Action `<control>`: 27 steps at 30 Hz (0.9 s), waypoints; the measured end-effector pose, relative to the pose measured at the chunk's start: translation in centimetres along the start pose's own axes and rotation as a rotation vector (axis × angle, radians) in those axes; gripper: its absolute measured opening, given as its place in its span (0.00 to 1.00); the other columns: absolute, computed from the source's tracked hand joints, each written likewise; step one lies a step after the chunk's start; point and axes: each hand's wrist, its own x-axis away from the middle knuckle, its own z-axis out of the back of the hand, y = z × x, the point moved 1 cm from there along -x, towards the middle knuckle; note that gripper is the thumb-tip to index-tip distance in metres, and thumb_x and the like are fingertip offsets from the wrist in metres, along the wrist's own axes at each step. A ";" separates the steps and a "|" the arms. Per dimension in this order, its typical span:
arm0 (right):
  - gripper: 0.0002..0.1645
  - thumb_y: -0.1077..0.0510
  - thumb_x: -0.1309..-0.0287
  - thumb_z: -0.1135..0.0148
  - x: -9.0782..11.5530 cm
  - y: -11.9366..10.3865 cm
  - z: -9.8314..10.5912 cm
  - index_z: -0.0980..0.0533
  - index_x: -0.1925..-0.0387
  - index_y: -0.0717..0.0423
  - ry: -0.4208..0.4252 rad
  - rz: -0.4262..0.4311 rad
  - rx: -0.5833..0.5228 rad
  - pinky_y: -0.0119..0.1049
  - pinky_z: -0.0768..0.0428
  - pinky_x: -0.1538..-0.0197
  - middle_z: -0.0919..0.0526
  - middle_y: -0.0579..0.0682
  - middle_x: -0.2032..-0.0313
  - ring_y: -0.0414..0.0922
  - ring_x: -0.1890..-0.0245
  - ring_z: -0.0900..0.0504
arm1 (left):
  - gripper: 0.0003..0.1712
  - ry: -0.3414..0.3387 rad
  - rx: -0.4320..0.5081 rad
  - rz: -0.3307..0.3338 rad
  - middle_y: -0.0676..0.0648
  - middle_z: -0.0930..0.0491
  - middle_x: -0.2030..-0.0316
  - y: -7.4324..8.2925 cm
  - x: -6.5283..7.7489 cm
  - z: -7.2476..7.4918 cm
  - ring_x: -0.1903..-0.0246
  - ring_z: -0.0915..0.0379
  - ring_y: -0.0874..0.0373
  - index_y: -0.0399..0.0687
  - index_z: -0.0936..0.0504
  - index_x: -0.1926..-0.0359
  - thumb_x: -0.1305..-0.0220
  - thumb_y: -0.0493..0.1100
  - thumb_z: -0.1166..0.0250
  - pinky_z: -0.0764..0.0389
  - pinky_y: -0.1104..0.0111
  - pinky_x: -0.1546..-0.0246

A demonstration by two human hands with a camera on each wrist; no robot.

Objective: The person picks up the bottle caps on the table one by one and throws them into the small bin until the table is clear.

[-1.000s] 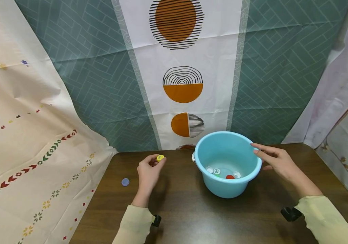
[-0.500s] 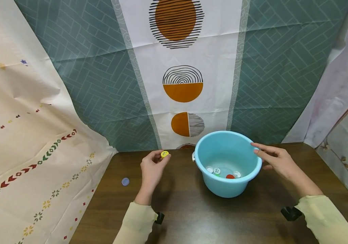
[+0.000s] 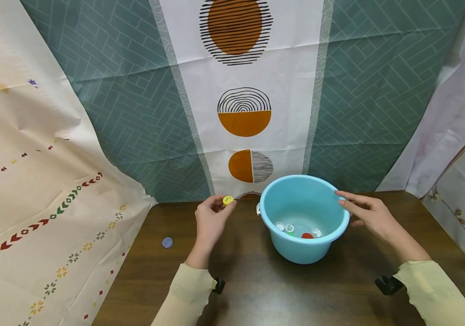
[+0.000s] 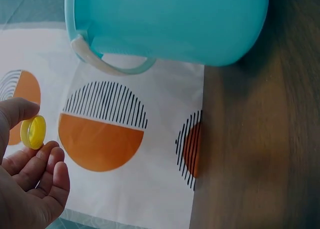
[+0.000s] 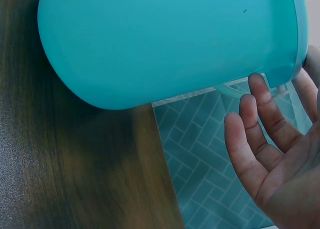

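My left hand pinches a yellow bottle cap between thumb and fingers, left of the light-blue bucket and above the table. The hollow side of the cap shows in the left wrist view, where the bucket's wall and pale handle lie above it. At the bucket's right side my right hand holds the rim with thumb and index finger; its other fingers are loosely bent beside the wall. On the bucket's floor lie a red cap, white caps and a partly hidden green one.
A bluish, translucent cap lies on the dark wooden table, left of my left arm. Behind the table hangs a patterned teal and white cloth. A cream cloth borders the left side.
My left hand has moved right and slightly away from me, carrying the yellow cap closer to the bucket. The right hand and the bucket stay where they were.
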 end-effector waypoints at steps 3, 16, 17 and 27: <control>0.34 0.39 0.34 0.44 0.0 0.0 0.0 0.30 0.32 0.50 0.002 -0.001 0.002 0.43 0.17 0.63 0.27 0.61 0.41 0.44 0.61 0.17 | 0.15 -0.006 0.010 -0.009 0.50 0.19 0.73 0.5 0.0 -0.4 0.73 0.24 0.56 0.48 0.14 0.64 0.48 0.50 0.23 0.21 0.69 0.74; 0.34 0.39 0.34 0.44 0.2 0.0 0.1 0.30 0.32 0.50 0.004 -0.010 -0.007 0.46 0.17 0.61 0.27 0.62 0.40 0.42 0.61 0.17 | 0.15 -0.076 0.074 -0.028 0.50 0.17 0.69 2.3 0.3 -2.4 0.71 0.22 0.54 0.48 0.14 0.61 0.47 0.49 0.24 0.18 0.66 0.68; 0.34 0.39 0.33 0.44 0.2 0.0 0.1 0.31 0.32 0.50 0.003 -0.010 -0.008 0.46 0.17 0.61 0.27 0.62 0.40 0.42 0.61 0.17 | 0.15 -0.078 0.077 -0.032 0.51 0.17 0.69 2.4 0.3 -2.5 0.71 0.22 0.54 0.47 0.14 0.61 0.47 0.49 0.24 0.18 0.67 0.68; 0.34 0.42 0.32 0.44 0.1 0.1 0.2 0.32 0.31 0.52 -0.002 0.001 -0.014 0.48 0.17 0.61 0.27 0.62 0.40 0.40 0.62 0.17 | 0.14 -0.098 0.110 -0.065 0.52 0.17 0.69 3.7 0.0 -4.2 0.70 0.21 0.57 0.48 0.13 0.62 0.47 0.47 0.24 0.18 0.66 0.68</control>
